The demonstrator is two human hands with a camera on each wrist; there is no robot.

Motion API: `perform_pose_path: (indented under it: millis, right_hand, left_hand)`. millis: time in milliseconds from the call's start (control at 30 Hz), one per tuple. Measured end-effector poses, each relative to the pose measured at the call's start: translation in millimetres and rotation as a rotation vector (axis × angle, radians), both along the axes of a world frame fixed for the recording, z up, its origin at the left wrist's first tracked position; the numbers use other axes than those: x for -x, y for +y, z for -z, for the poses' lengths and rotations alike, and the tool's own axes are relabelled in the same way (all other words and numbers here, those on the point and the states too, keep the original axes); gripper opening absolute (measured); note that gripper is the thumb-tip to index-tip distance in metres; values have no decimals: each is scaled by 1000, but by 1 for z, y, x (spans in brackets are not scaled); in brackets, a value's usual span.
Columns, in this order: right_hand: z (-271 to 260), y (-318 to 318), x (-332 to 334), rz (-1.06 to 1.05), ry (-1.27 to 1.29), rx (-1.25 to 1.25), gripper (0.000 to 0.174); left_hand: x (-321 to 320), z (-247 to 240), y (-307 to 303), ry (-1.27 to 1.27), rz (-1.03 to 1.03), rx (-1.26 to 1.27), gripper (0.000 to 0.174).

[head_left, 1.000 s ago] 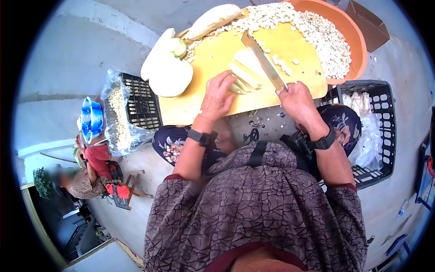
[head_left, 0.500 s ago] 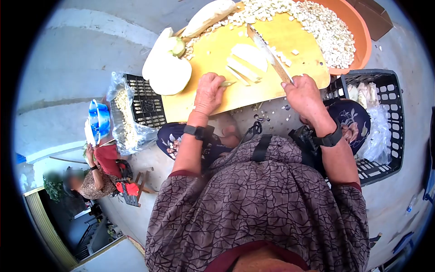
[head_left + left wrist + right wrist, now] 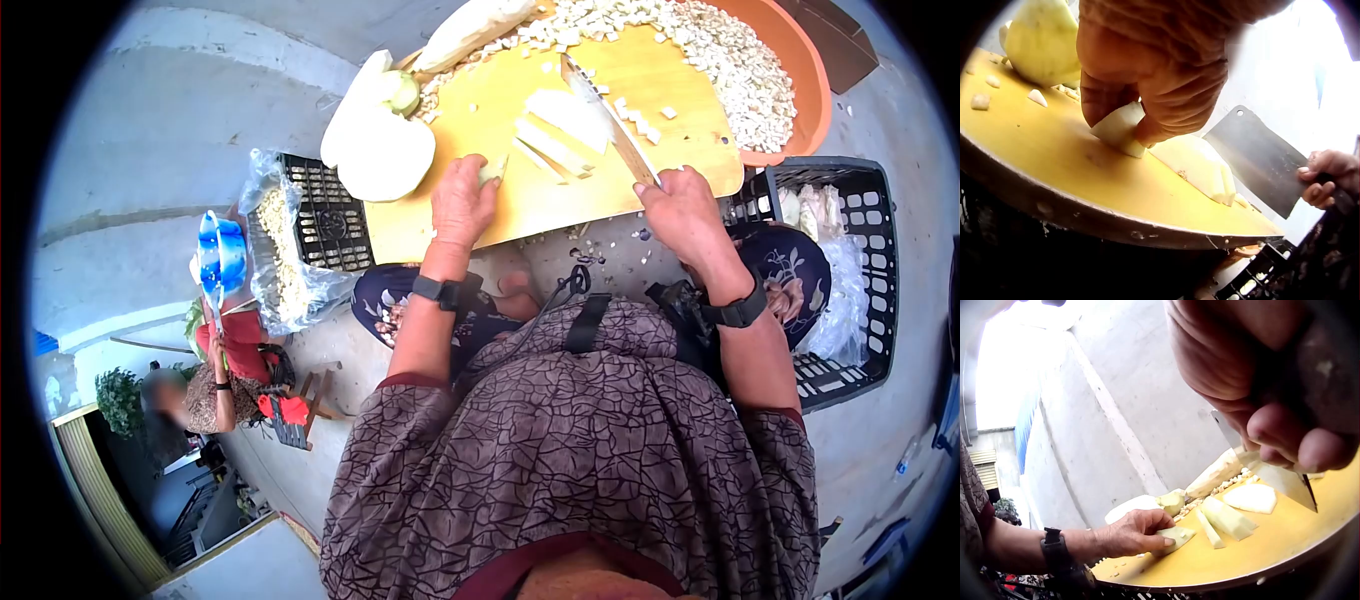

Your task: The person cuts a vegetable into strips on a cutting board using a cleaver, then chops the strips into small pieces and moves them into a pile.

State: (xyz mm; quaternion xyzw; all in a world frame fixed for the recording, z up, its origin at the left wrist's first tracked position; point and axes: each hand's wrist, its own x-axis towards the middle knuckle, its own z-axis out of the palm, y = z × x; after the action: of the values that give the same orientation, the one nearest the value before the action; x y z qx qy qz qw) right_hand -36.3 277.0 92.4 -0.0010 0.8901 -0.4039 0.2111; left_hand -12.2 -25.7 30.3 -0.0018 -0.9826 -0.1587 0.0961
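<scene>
On the yellow cutting board [image 3: 400, 225], the left hand [image 3: 463, 203] pinches a pale vegetable piece [image 3: 1120, 129] between thumb and fingers near the board's front edge. The right hand [image 3: 688, 215] grips the handle of a broad cleaver [image 3: 612, 122], its blade tilted over the board beside the cut pieces. Long pale slices [image 3: 552, 150] and a larger flat slab [image 3: 568, 112] lie between the hands. In the right wrist view the left hand [image 3: 1135, 534] holds its piece apart from the slices [image 3: 1225, 519]. The right fingers are curled round the handle, which is mostly hidden.
Large peeled vegetables [image 3: 385, 155] lie at the board's left. Diced pieces [image 3: 735, 70] heap from the board into an orange basin [image 3: 818, 95]. Black crates stand left [image 3: 328, 225] and right [image 3: 878, 270]. Another person [image 3: 215, 385] sits at far left.
The left hand has drawn back from the slices toward the board's left front with a piece in its fingers. The cleaver has shifted slightly; the right hand still grips it.
</scene>
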Motion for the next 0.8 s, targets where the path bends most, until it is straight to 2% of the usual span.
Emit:
perform_pose_path:
  millis: [67,167,367,467,600,800]
  right_hand:
    - [2,2,1,16,-6,-4,37]
    - [14,2,3,52,-27,10,38]
    - [22,6,4,79,-37,18,38]
    - [20,6,3,87,-53,-7,37]
    - [22,8,5,104,-89,-23,37]
    - [19,9,0,44,25,-133,35]
  left_hand:
    - [0,1,-1,31,-9,-26,27]
    - [4,-2,-8,31,-11,83,26]
    - [17,-7,-10,213,125,214,36]
    - [22,-22,15,208,286,58,38]
    - [36,-28,40,103,456,-28,44]
    - [43,-35,56,25,592,183,53]
